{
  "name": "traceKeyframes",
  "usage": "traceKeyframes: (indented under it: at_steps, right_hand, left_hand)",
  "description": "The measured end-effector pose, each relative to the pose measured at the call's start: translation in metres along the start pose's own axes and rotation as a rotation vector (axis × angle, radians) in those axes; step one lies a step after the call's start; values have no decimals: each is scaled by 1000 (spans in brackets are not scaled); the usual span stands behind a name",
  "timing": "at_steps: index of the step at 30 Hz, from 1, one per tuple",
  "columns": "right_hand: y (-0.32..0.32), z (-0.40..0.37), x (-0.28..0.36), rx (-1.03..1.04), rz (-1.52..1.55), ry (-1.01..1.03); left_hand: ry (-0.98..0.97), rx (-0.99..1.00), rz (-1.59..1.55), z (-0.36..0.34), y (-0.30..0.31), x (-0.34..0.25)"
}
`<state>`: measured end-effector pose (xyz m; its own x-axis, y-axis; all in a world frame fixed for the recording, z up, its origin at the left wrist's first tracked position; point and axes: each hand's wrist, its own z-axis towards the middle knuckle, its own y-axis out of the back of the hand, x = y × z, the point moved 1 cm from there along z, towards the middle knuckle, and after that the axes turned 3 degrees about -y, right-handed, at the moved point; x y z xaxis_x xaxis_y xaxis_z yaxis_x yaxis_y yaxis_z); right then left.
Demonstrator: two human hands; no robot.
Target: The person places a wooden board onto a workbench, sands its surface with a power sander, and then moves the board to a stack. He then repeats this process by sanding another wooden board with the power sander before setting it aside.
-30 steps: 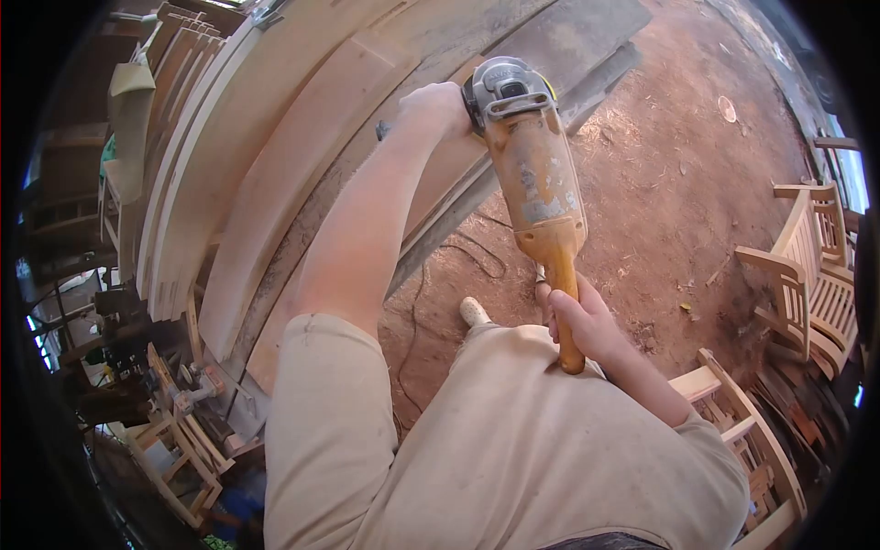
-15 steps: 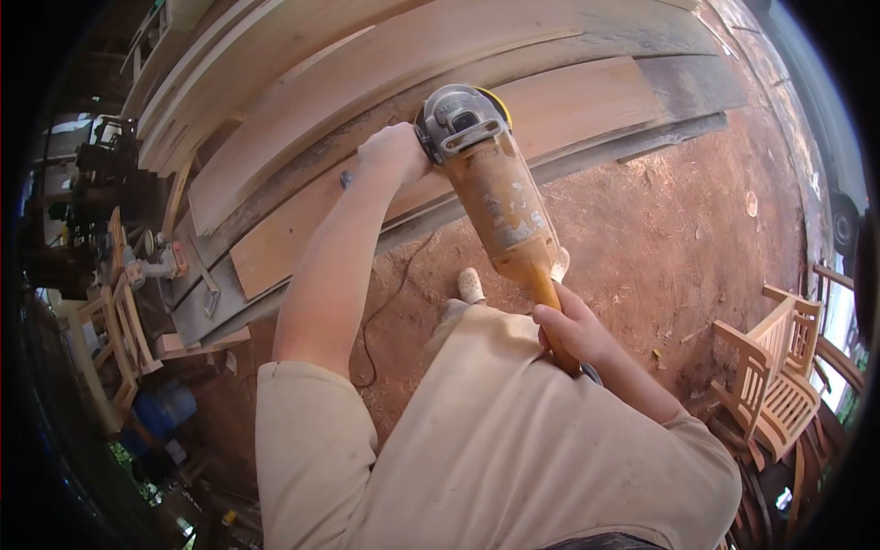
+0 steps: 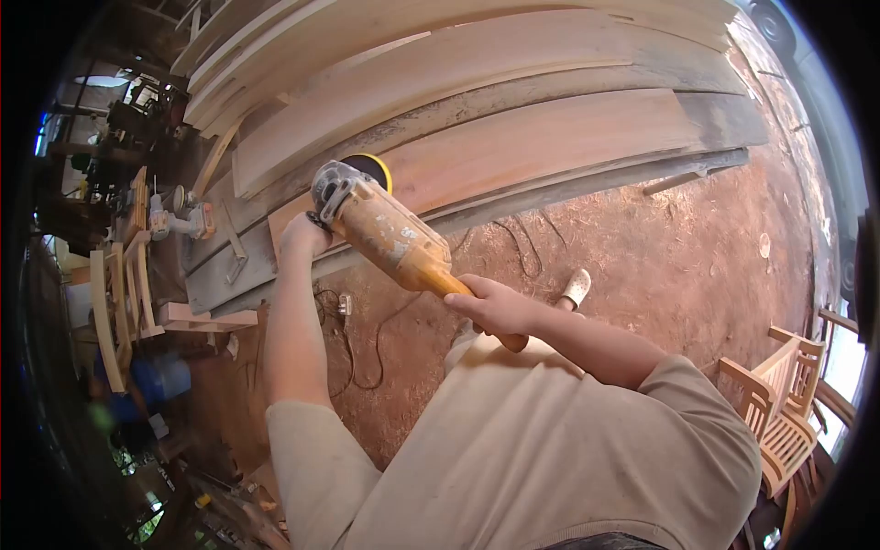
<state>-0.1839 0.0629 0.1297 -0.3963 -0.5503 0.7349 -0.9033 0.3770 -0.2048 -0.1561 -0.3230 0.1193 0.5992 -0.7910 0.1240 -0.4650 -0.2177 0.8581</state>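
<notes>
A worn orange angle grinder (image 3: pixel 394 236) with a grey metal head lies slantwise in front of me. Its round, yellow-rimmed disc (image 3: pixel 374 168) overlaps the near reddish plank (image 3: pixel 550 142) toward that plank's left part. At the head's side, my left hand (image 3: pixel 305 236) is closed around the dark side handle, which its fingers mostly hide. My right hand (image 3: pixel 495 307) wraps the rear handle, close in front of my shirt. The plank lies on a grey, dusty bench (image 3: pixel 720 119).
More pale boards (image 3: pixel 440 78) lie farther back. A cordless drill (image 3: pixel 183 222) and a clamp-like metal tool (image 3: pixel 236 246) rest at the bench's left end. Cords (image 3: pixel 378 353) trail over the reddish floor. Wooden chairs (image 3: pixel 779 403) stand at right, small frames (image 3: pixel 115 312) at left.
Both hands have carried the grinder left and nearer to me, its head now at the plank's left part. My view has shifted, and more cord shows on the floor.
</notes>
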Motion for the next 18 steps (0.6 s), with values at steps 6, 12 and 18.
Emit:
traceKeyframes:
  at_steps: [6, 12, 18]
  right_hand:
    - [26, -37, -13, -81, -32, -46]
    - [81, -118, -48, -250, -1, -100]
    - [121, -176, -78, -429, 176, -79]
  left_hand:
    - [-159, 69, 121, 7, 1, -47]
    - [-257, 14, -68, -32, 31, -181]
    - [-380, -15, -38, -41, 61, -306]
